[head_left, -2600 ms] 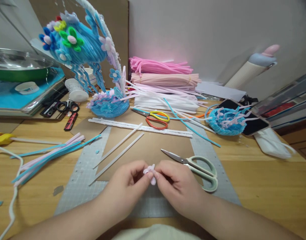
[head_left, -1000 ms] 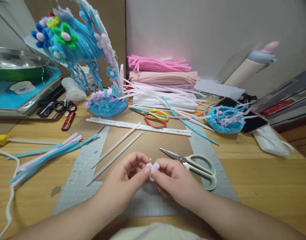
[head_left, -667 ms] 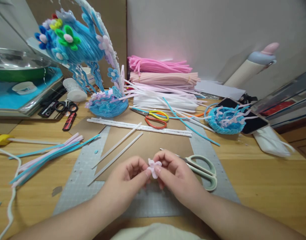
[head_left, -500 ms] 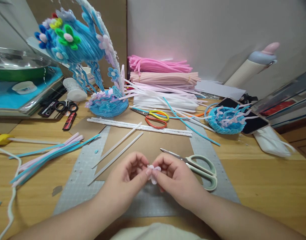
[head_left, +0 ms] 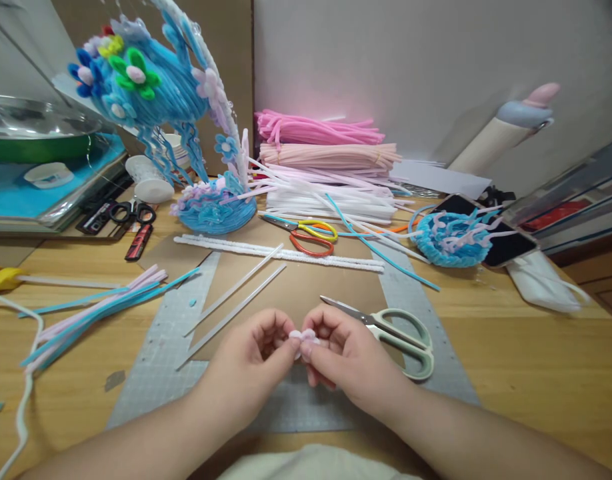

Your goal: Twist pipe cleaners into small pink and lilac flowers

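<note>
We logged a wooden table [head_left: 511, 360] against a pale wall [head_left: 386, 60], with a gray cutting mat [head_left: 141, 380] and a brown cardboard sheet [head_left: 296, 290] in front of the person. On the cardboard we had two translucent sticks [head_left: 233, 314], running partly onto the mat, and green-handled scissors [head_left: 377, 322] lying by the right hand [head_left: 353, 347]. Farther back: pink stems [head_left: 321, 130], peach stems [head_left: 331, 155] and white stems [head_left: 331, 207] stacked at the wall, a flower-covered blue craft [head_left: 171, 87] at left, a metal bowl [head_left: 41, 148] with a green outside beyond it. At right we noted a blue woven piece [head_left: 451, 245] overlapping a phone [head_left: 511, 245], and a bottle [head_left: 491, 143] leaning near the wall. The pale pink flower [head_left: 309, 335] was between the two hands, above the cardboard; the left hand [head_left: 259, 347] and the right both had their grip pinched on it. Versus 0.7 s earlier, when we saw its petals face-on, the flower was tilted and partly hidden by the fingers, and the scissors' blade, covered then, showed again. Rest of the table: same layout.
</note>
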Demonstrator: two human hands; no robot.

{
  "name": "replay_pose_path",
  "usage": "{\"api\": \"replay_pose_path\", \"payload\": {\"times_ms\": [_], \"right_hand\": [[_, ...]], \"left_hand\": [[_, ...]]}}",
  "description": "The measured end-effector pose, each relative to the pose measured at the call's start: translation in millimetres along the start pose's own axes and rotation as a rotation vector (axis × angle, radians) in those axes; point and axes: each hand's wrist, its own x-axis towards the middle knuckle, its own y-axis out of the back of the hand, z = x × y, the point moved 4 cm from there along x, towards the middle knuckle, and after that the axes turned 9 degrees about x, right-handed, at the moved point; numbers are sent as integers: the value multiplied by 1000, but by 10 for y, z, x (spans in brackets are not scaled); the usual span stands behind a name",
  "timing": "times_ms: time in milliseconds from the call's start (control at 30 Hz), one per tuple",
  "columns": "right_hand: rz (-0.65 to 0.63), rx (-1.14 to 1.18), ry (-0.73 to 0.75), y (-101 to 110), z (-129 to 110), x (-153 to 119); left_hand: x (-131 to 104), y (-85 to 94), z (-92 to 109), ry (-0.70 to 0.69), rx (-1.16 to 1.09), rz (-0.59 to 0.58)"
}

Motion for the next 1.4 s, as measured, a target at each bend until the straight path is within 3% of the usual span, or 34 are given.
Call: {"api": "replay_pose_path", "payload": {"times_ms": [333,533,700,867,1133,1400], "right_hand": [[-17,-30,54,12,-83,-46],[8,-16,12,36,-39,-32],[18,-125,76,51,-73,-31],[13,-101,87,42,-51,-38],[27,-50,47,24,-11,-54],[34,-7,138,65,-24,-37]], "left_hand": [[26,-20,5,50,-144,-156],[26,-30,7,18,-188,-162],[17,-16,46,-10,-145,-123],[-4,-53,76,-9,-166,-211],[-29,-82,104,-50,-187,-248],[4,2,85,-37,-275,-80]]}}
